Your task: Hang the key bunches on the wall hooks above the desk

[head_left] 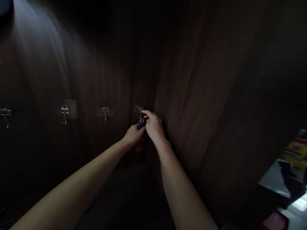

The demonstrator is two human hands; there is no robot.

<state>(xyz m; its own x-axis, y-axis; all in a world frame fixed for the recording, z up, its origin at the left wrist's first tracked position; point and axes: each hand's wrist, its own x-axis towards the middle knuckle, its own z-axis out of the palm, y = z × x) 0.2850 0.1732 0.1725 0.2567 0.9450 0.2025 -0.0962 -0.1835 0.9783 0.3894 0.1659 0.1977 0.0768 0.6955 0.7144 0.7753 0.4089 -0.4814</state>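
Observation:
In the dark wooden corner, my left hand (133,134) is closed on a key ring with a blue tag (140,126). The shiny metal ring (141,121) sits just below a wall hook (140,109); whether it is looped over the hook is too small to tell. My right hand (154,124) is right beside it, its index finger stretched out at the hook and the other fingers bent near the ring. Below my hands, something dark red (139,147) shows dimly.
More metal hooks line the wall to the left: one close by (105,112), one on a clear pad (65,112), and another (4,112). A wooden side panel (196,96) rises at right. Beyond it are a yellow package (298,151) and a red box (273,227).

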